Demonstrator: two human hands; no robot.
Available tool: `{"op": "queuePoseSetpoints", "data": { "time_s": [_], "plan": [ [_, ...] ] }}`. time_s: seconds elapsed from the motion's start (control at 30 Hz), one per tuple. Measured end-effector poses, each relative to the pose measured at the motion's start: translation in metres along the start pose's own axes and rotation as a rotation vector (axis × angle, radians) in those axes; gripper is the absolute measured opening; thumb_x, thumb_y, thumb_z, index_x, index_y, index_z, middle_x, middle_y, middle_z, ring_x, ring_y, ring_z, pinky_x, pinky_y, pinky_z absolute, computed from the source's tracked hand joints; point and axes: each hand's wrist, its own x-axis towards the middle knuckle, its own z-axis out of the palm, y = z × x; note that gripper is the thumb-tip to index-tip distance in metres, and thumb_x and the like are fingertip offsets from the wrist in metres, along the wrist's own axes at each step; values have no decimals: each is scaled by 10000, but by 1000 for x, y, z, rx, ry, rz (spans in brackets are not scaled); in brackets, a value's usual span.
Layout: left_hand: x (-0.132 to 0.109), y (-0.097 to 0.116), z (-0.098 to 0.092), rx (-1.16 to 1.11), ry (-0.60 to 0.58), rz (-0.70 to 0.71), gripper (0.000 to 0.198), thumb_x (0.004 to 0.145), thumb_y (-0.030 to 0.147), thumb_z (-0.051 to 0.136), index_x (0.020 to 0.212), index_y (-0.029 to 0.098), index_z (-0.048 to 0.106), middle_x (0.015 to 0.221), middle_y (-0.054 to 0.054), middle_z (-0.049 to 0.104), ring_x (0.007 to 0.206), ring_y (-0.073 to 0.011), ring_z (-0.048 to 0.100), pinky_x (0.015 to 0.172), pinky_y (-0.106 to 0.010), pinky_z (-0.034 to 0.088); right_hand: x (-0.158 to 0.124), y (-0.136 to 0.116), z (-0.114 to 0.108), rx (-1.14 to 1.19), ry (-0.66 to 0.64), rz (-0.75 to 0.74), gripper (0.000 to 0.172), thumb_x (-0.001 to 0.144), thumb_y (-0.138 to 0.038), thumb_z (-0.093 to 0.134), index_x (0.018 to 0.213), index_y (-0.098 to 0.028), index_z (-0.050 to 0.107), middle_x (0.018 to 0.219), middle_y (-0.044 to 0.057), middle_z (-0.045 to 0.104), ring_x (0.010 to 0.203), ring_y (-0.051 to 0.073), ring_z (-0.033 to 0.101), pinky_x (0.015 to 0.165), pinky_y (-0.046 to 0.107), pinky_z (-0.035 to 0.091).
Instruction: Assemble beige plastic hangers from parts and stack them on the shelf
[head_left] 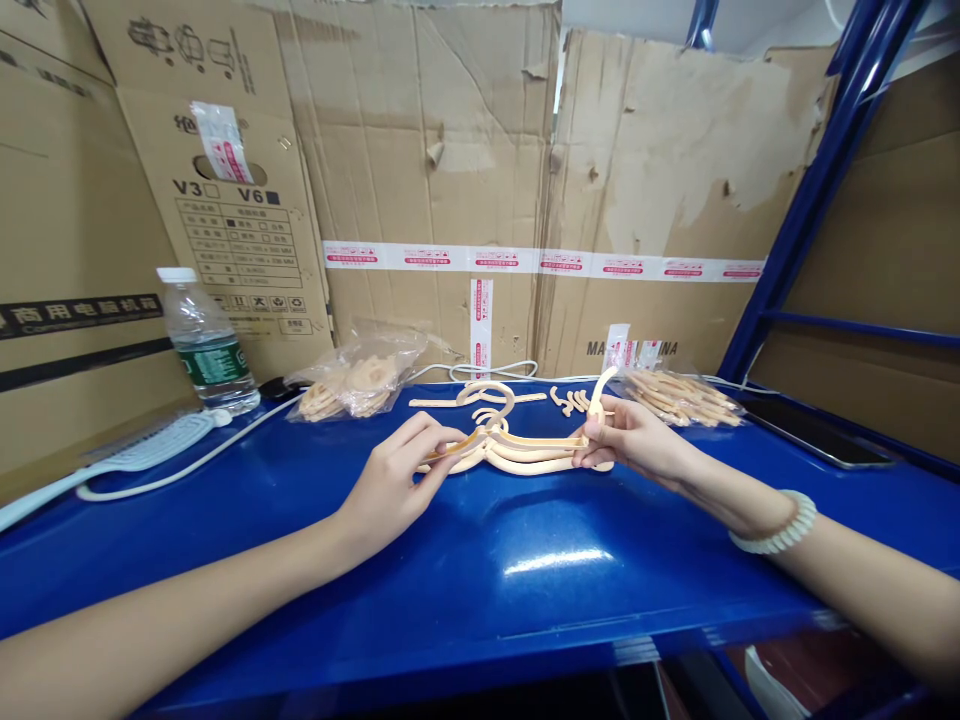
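Note:
My left hand (405, 480) pinches the left end of a beige clothes hanger (536, 443) between thumb and fingers. At its other end, my right hand (637, 435) is closed, with the fingertips against the hanger's right arm. From between the right thumb and fingers a curved beige hook piece (603, 388) sticks up; whether it joins the hanger there I cannot tell. Just behind and below lie several stacked beige hangers (536, 466), partly hidden by the held one. Farther back is another hanger (435, 403), with loose small hook pieces (571, 401) to its right.
Clear bags of beige parts lie at the back left (367, 385) and back right (679, 395). A water bottle (210, 350), a pale blue flat slotted item (157, 445) and a white cable (187, 485) are left; a dark phone (817, 432) is right. Cardboard (420, 150) walls the blue tabletop (420, 620).

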Motion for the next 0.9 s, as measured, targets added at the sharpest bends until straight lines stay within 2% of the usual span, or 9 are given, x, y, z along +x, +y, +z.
{"op": "queuePoseSetpoints", "data": {
  "time_s": [0.17,0.4,0.53,0.6,0.7,0.8,0.9],
  "plan": [
    [1,0,0,19,-17,-16,211,897,127,506,1069,187,612,857,-27,567,755,-136,586,686,-257,508,1,3,-1,-81,42,-62,465,669,-435,799,768,-213,403,582,25,659,552,189,687,532,265,577],
    [3,-3,-2,61,-64,-57,219,851,109,524,1046,183,590,852,-22,567,758,-142,581,678,-262,501,1,-4,1,-2,117,-53,472,605,-431,844,767,-186,475,663,5,628,630,181,691,595,270,567],
    [4,-6,-5,83,-73,-65,214,856,138,511,1048,185,594,844,-25,581,757,-151,588,670,-266,495,6,-9,-14,66,182,-89,341,668,-378,806,822,-176,578,823,32,649,711,155,657,605,255,543],
    [5,-8,-7,82,-101,-70,199,851,148,506,1018,185,608,849,-28,598,757,-154,597,674,-268,493,11,-10,-30,106,185,-90,286,687,-363,788,821,-179,616,787,14,634,654,117,604,556,226,504],
    [5,-9,-11,99,-182,-72,156,820,138,520,911,194,633,846,-22,626,754,-157,604,672,-264,479,16,-12,-59,55,94,-60,244,690,-362,778,761,-166,651,616,-20,563,551,92,510,503,216,440],
    [4,-9,-15,179,-262,-49,133,781,130,552,849,212,632,817,-8,631,768,-169,596,659,-264,459,16,-15,-81,-140,-57,2,230,703,-358,761,756,-147,686,640,0,592,558,96,501,519,228,430],
    [3,-8,-17,247,-337,-6,129,771,121,547,803,222,620,767,7,612,735,-165,582,604,-245,427,13,-20,-88,-409,-221,23,227,735,-364,730,776,-142,718,673,16,613,566,96,500,514,223,418]
  ]
}}
